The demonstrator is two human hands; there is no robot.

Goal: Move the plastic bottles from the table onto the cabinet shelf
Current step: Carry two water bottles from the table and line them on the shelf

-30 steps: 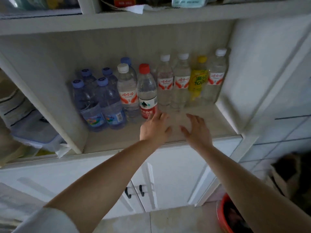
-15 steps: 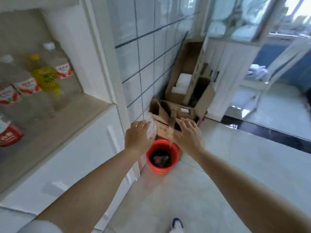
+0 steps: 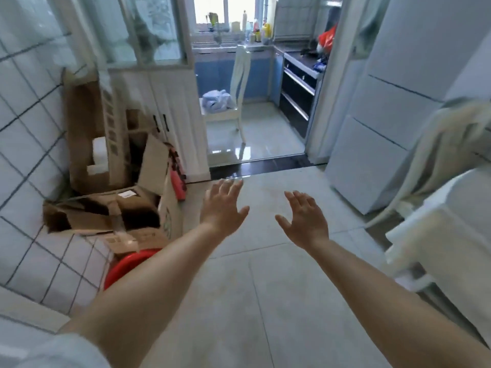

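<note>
You face a pale tiled floor (image 3: 265,301) running toward a kitchen doorway, and neither the plastic bottles nor the cabinet shelf are in view. Your left hand (image 3: 223,208) and right hand (image 3: 305,221) hang over the floor with fingers spread wide, holding nothing. Cardboard boxes (image 3: 114,181) and a red bucket (image 3: 122,266) sit by the tiled wall on your left; a white chair (image 3: 233,102) stands beyond the doorway.

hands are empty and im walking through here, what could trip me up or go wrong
1. The open cardboard boxes and the red bucket crowd the floor on the left; a foot or the left hand could catch them.
2. The glossy floor tiles may be slippery.
3. The right hand passes close to the white chair with cloth draped on it, which could snag.
</note>
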